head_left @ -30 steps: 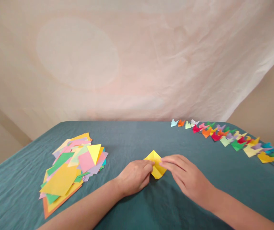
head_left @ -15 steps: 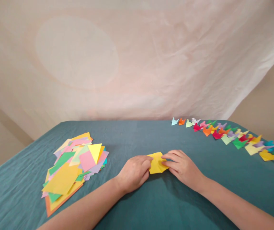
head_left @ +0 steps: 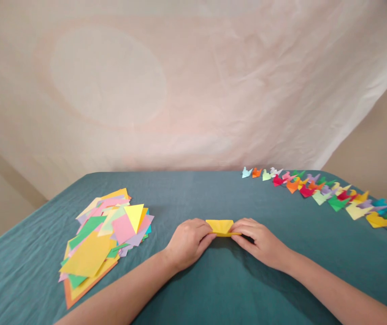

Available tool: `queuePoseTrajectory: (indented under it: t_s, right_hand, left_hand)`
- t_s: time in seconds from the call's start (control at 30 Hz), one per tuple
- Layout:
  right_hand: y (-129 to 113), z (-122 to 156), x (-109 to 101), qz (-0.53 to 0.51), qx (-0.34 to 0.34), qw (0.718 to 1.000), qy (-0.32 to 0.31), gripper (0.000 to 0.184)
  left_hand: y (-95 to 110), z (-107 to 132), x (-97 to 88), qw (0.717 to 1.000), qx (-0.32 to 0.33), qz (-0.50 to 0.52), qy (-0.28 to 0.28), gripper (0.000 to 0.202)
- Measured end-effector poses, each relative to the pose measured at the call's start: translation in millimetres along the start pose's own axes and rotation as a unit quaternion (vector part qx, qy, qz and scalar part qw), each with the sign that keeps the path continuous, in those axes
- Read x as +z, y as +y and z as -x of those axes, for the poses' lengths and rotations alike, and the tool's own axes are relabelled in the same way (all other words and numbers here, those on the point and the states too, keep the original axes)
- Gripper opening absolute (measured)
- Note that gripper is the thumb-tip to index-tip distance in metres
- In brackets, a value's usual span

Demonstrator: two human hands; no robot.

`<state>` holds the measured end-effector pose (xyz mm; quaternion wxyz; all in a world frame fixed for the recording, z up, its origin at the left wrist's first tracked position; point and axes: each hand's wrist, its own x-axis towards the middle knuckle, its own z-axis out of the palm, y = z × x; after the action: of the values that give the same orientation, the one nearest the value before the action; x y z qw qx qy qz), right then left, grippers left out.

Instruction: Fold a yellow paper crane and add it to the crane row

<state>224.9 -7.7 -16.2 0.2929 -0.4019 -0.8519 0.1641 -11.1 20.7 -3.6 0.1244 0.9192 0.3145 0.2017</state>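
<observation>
A yellow sheet of origami paper (head_left: 219,226) is stretched between my two hands, just above or on the tablecloth. Its near side is bent up, so it shows as a narrow band with a fold along the bottom. My left hand (head_left: 190,239) pinches the left end between thumb and fingers. At the right end, my right hand (head_left: 256,239) grips the paper the same way, thumb below and fingers above. The fingertips cover both ends of the sheet.
To the left lies a loose pile of coloured paper sheets (head_left: 92,253), with a yellow folded triangle (head_left: 135,216) on top. Several small folded paper birds (head_left: 337,203) stand in rows along the right edge of the dark green tablecloth (head_left: 186,194). Behind hangs a pale cloth (head_left: 207,90).
The yellow paper was spread fairly flat and squarish; now it is folded into a narrow band. My right hand has moved slightly, and its fingers have closed on the paper's end.
</observation>
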Motion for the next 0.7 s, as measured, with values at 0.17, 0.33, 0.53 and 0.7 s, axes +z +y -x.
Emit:
queuePoseTrajectory:
  t_s: [0.17,0.33,0.53,0.7]
  right_hand:
    - [3.9,-8.5,-0.3,-0.076,0.090,0.992,0.039,0.019]
    - [10.9,-18.0,-0.6,-0.074,0.142,0.987,0.033,0.018]
    - [15.9,-21.2,0.8,-0.065,0.153,0.986,0.021,0.019]
    - [20.0,-20.8,5.0,-0.063,0.144,0.987,0.035,0.020]
  left_hand:
    - [-3.3,-6.0,1.9,0.998,-0.041,0.036,0.014,0.029]
    - [-4.6,-7.0,2.2,0.994,-0.078,0.046,0.057,0.023]
    - [23.5,-2.4,-8.6,0.997,0.045,-0.056,0.012,0.035]
    - [34.2,2.1,-7.5,0.989,0.080,-0.085,-0.096,0.066]
